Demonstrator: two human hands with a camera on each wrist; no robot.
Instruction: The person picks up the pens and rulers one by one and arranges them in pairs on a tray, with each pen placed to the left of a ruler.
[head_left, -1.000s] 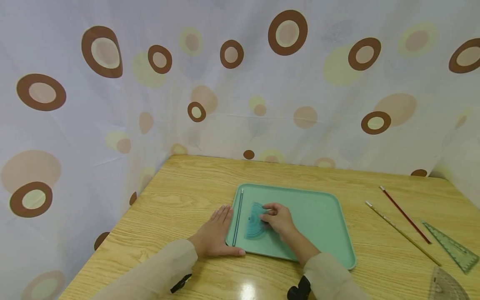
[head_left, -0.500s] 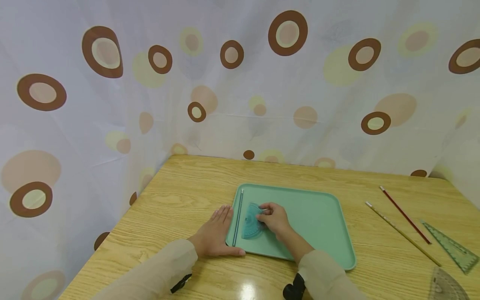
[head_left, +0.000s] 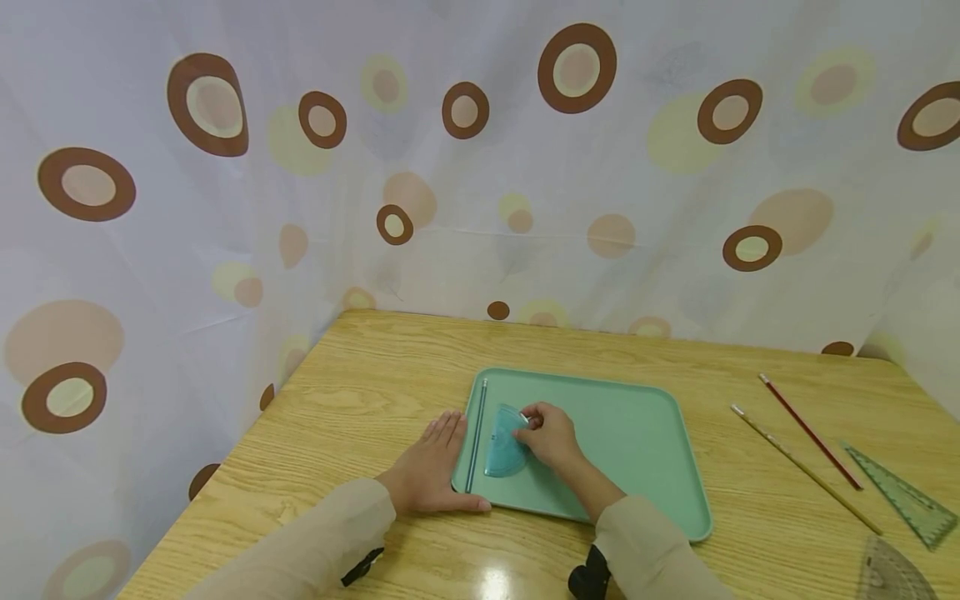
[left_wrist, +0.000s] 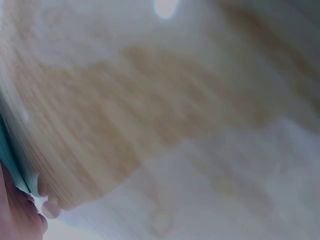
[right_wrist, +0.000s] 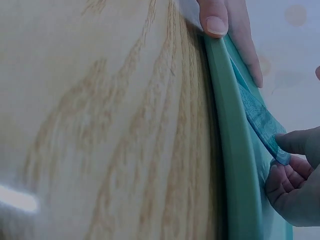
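A translucent blue protractor (head_left: pixel 506 443) is over the left part of the green tray (head_left: pixel 630 433), beside a blue pencil (head_left: pixel 476 437) lying along the tray's left side. My right hand (head_left: pixel 552 435) pinches the protractor's curved edge. In the right wrist view the thumb is on top of the protractor (right_wrist: pixel 262 120), with curled fingers at its underside, and that edge looks tilted up. My left hand (head_left: pixel 431 468) lies with straight fingers against the tray's left edge, thumb at the near corner. Only part of the left hand (left_wrist: pixel 20 215) shows in the left wrist view.
On the wooden table (head_left: pixel 390 358), right of the tray, lie a yellowish pencil (head_left: pixel 806 468), a red pencil (head_left: pixel 810 429) and a greenish set square (head_left: pixel 903 496). A clear protractor (head_left: pixel 892 575) is cut off at the bottom right. A patterned curtain (head_left: pixel 525 167) stands behind.
My right hand has shifted slightly left with the blue protractor, bringing it closer to the blue pencil. In the last half second it has barely moved. The left hand has stayed in place.
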